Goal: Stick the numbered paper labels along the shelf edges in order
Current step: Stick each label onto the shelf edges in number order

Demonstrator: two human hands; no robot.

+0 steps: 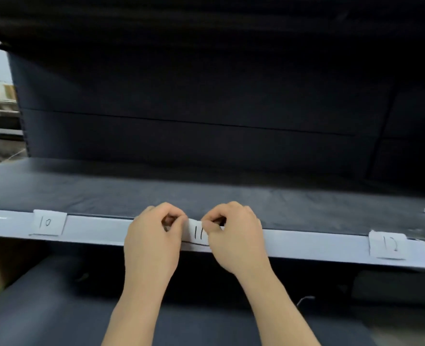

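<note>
a: label 11 (pixel 198 233) — where's it sitting?
b: on the white shelf edge (pixel 94 228), btwn label 10 (pixel 47 222) & label 12 (pixel 388 244); left hand (pixel 154 236) & right hand (pixel 234 236) are both pinching its sides.

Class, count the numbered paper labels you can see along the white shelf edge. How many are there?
3. Label 10 sits at the left, label 11 in the middle between the left hand and right hand, label 12 at the right. Others may lie outside the view.

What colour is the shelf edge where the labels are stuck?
White; the shelf edge shows best in the head view.
</note>
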